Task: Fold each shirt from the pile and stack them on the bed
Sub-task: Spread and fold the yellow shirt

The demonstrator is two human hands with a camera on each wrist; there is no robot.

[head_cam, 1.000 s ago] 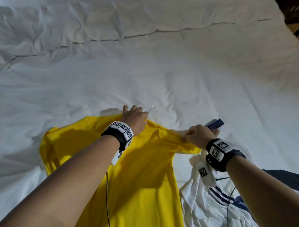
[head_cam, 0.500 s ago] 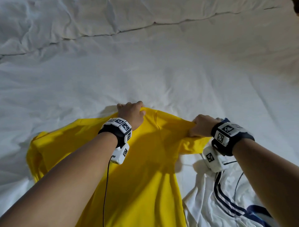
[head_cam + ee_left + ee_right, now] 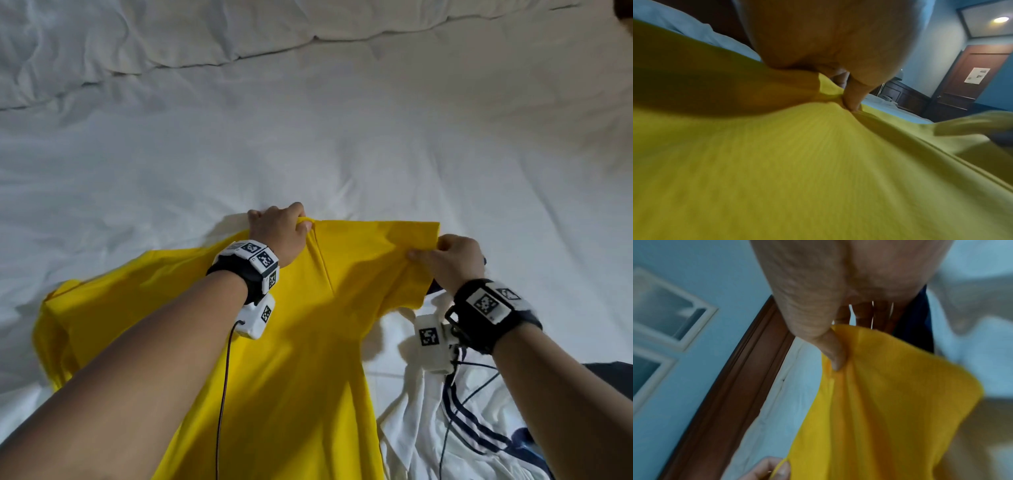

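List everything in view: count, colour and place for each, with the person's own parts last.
yellow shirt: one, yellow, spread on the bed, far edge lifted by both hands
white shirt: one, white with navy stripes, crumpled on the bed right of the yellow shirt
bed: one, white wrinkled sheet, under everything
door: one, brown, far right in the left wrist view
wrist cameras: two, white with black straps, one on each wrist
left hand: grips the yellow shirt's far edge
right hand: pinches the yellow shirt's far right corner
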